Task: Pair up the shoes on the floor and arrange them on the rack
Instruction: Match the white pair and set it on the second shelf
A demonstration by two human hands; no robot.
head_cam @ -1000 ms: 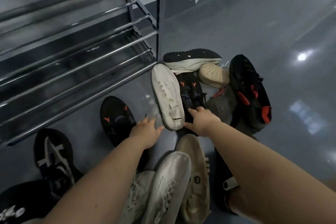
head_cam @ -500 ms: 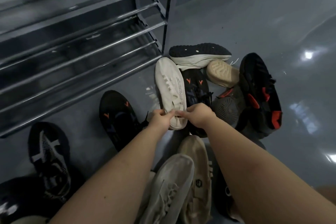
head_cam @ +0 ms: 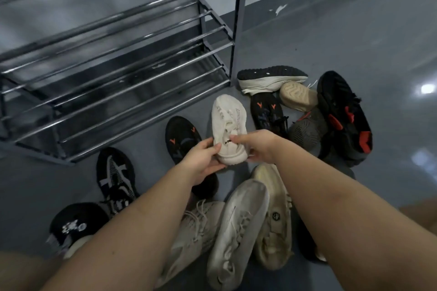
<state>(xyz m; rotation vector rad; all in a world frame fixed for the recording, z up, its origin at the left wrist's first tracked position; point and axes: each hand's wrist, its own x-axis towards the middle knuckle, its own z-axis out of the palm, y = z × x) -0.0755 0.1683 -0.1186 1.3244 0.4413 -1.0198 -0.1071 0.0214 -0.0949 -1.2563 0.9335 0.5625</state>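
Note:
A cream knit sneaker [head_cam: 228,120] is lifted off the floor by its heel, toe pointing away from me. My left hand [head_cam: 202,160] grips the heel from the left and below. My right hand [head_cam: 256,145] pinches the heel from the right. Beneath and to the left lies a black shoe with orange marks [head_cam: 183,134]; its match [head_cam: 266,111] lies to the right. The metal shoe rack [head_cam: 118,73] stands at the upper left with bare bar shelves.
Several more shoes lie on the grey floor: a black and red pair [head_cam: 343,116] at right, white sneakers [head_cam: 236,231] and a beige shoe [head_cam: 274,227] near me, black and white ones [head_cam: 115,177] at left. Open floor stretches to the upper right.
Both hands went from reaching toward the cream sneaker to taking hold of its heel, and the shoe has come up off the floor toward me. The camera has moved back.

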